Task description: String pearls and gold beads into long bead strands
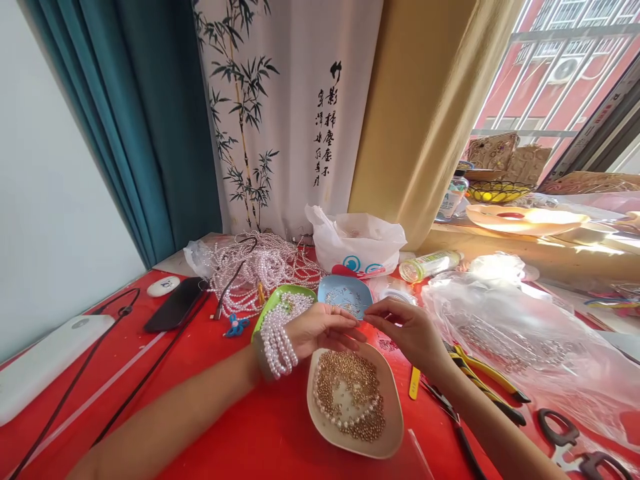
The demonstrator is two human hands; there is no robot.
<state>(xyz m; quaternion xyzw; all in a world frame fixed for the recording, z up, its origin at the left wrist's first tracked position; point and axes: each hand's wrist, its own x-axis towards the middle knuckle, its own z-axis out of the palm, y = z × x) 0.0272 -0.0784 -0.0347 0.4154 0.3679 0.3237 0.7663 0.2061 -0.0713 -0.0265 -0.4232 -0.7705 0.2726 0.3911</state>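
Note:
My left hand (325, 327) is above the beige bowl (393, 443), palm turned up, thumb and fingers closing toward its fingertips. Several strands of pearl beads (280, 348) are looped around that wrist. Facing it, my right hand (407, 327) pinches at the fingertips, almost meeting the left. Whatever the fingers hold is too small to make out. Gold beads (367, 373) fill much of the bowl, with a string of white pearls (345, 423) lying on them. Just beyond the hands are a blue dish (330, 287) of tiny pieces and a green dish (273, 303) of pearls.
Pearl strands (270, 263) are heaped behind the dishes, beside a white plastic bag (360, 233). On the right lie yellow-handled pliers (487, 380), scissors (560, 430) and a clear plastic bag (520, 333). A phone (177, 305) and cables are left.

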